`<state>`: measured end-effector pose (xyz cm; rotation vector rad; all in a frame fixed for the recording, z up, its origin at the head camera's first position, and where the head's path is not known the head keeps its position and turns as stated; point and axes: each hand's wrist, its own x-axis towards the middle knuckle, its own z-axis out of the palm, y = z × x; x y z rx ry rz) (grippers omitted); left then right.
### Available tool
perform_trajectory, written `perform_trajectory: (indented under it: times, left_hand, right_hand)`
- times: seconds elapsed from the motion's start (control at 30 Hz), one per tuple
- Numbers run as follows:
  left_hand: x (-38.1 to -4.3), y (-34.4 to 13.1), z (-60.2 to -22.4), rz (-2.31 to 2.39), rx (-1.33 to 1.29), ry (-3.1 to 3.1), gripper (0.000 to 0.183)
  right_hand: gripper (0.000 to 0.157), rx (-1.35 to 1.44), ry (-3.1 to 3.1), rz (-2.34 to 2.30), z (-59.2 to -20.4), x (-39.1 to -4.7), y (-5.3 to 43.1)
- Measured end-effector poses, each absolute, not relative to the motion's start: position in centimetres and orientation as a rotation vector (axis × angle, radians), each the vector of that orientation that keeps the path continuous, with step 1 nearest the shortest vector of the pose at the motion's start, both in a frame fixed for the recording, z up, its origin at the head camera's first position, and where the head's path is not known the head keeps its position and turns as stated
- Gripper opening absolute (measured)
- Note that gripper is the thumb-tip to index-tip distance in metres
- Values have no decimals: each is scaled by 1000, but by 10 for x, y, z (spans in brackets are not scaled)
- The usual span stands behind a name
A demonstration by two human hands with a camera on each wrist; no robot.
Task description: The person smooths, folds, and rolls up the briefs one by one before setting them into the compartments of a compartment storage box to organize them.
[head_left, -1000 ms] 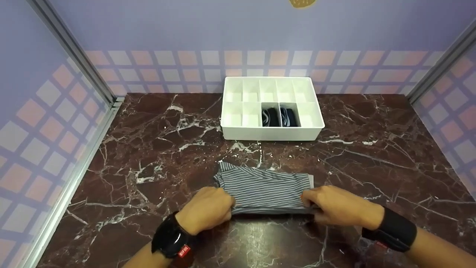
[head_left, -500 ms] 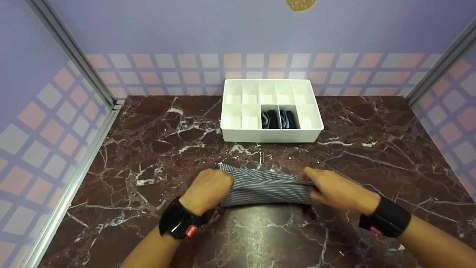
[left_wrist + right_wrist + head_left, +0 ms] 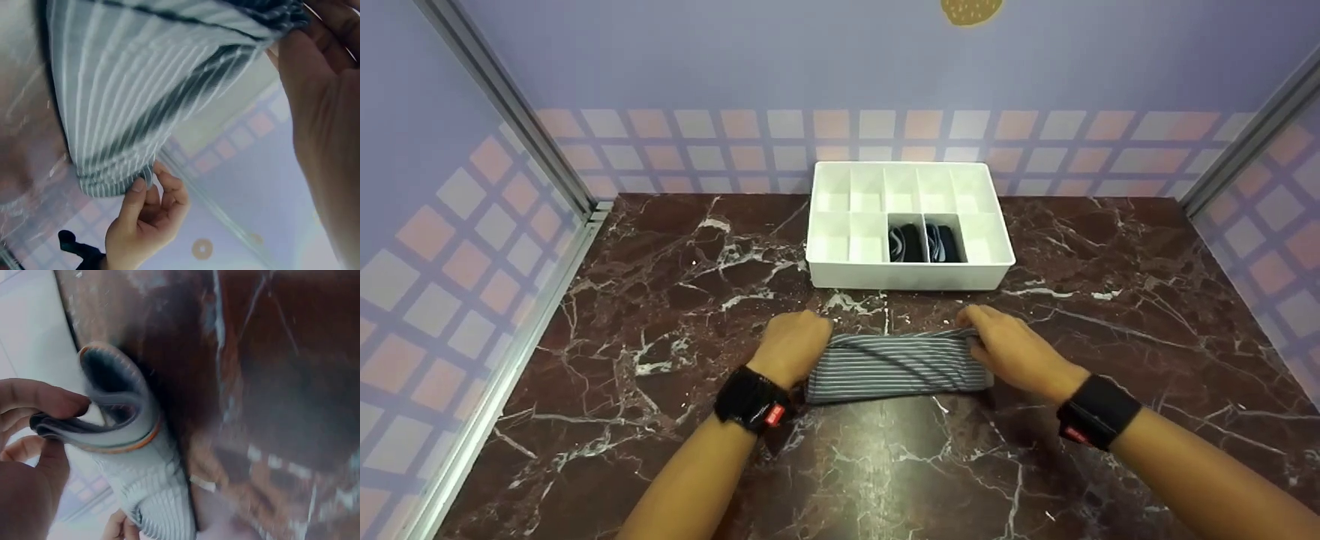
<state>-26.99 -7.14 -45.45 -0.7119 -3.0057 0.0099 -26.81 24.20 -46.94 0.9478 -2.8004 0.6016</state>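
Observation:
A folded grey-and-white striped garment (image 3: 900,367) lies lengthwise between my hands in the head view. My left hand (image 3: 793,346) grips its far left corner; in the left wrist view the cloth bunches at those fingers. My right hand (image 3: 1011,349) pinches the far right end between thumb and fingers. Seen from the right wrist, that end is a layered, looped band (image 3: 126,439) with an orange line along it. The striped cloth slopes down from both grips in the left wrist view, where the right hand (image 3: 149,214) shows at the opposite end.
Behind the garment stands a white divided box (image 3: 911,276). Two neighbouring front compartments hold rolled dark-and-grey fabric pieces, a black one (image 3: 913,244) and a navy one (image 3: 949,244). Checked panels (image 3: 697,142) border the dark marbled tabletop (image 3: 660,450) at the back and sides.
Both hands have moved away from my body, carrying the garment's near edge up and over toward the box. The cloth is now a narrower strip. The box has stayed in place.

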Motion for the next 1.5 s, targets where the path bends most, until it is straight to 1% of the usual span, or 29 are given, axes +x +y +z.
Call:
perform_trajectory:
  times: [0.2,0.27,0.37,0.47,0.53,0.6,0.63,0.73,0.8,0.87,1.07,1.3,1.5]
  left_hand:
    - [-278,-73,-469,-5,-583,-2997,19]
    - [-276,-73,-471,8,-532,-2977,19]
    - [-271,-74,-470,37,-483,-2934,22]
    - [-262,-74,-466,-30,-547,-2878,22]
    - [-256,-75,-463,-87,-678,-2843,20]
    - [-252,-75,-463,-129,-827,-2821,22]
    - [-251,-75,-464,-134,-893,-2818,25]
    - [-248,-75,-470,-111,-991,-2868,47]
    - [-246,-77,-475,-106,-993,-2924,59]
    - [-244,-77,-477,-112,-973,-2966,67]
    - [-242,-73,-475,-61,-902,-3015,72]
    - [-239,-75,-472,13,-758,-3190,89]
    - [-231,-77,-469,144,-771,-3257,88]
  right_hand:
    - [18,783,-2770,498,-488,-284,229]
    - [16,739,-2751,478,-492,-288,227]
    - [17,712,-2707,449,-494,-289,230]
    - [19,818,-2614,439,-491,-286,234]
    - [21,948,-2538,413,-487,-282,236]
    - [25,1078,-2480,375,-484,-276,237]
    - [27,1133,-2465,348,-483,-274,237]
    - [36,1243,-2491,283,-485,-269,236]
    - [42,1283,-2550,253,-489,-268,235]
    - [45,1309,-2614,243,-493,-268,236]
    - [48,1388,-2737,263,-500,-273,245]
    - [60,1466,-2894,228,-502,-283,255]
    - [66,1486,-2907,163,-503,-289,258]
